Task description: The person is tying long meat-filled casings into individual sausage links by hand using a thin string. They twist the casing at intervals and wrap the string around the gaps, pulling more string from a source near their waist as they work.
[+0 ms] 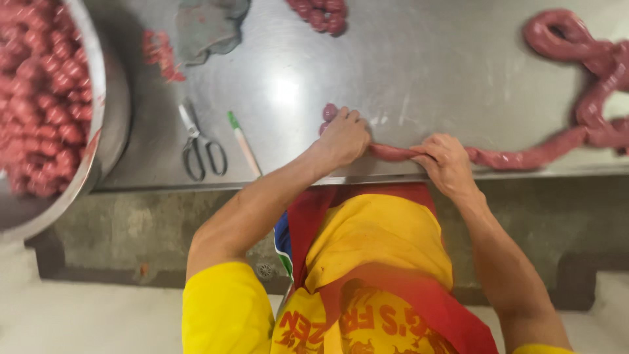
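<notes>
You work at a shiny stainless-steel table (419, 59). On it lie a long pink rope of filled sausage casing (544, 154) coiling off to your right, black-handled scissors (200, 141), a pale stick with a green tip (244, 144), a crumpled grey cloth (209, 26), a cluster of tied red links (321, 13), and a big metal bowl (108, 118) of red links.

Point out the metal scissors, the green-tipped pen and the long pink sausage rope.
metal scissors (200, 141), head view, the pivot.
green-tipped pen (245, 145), head view, mid-shaft.
long pink sausage rope (524, 157), head view, straight stretch.
</notes>
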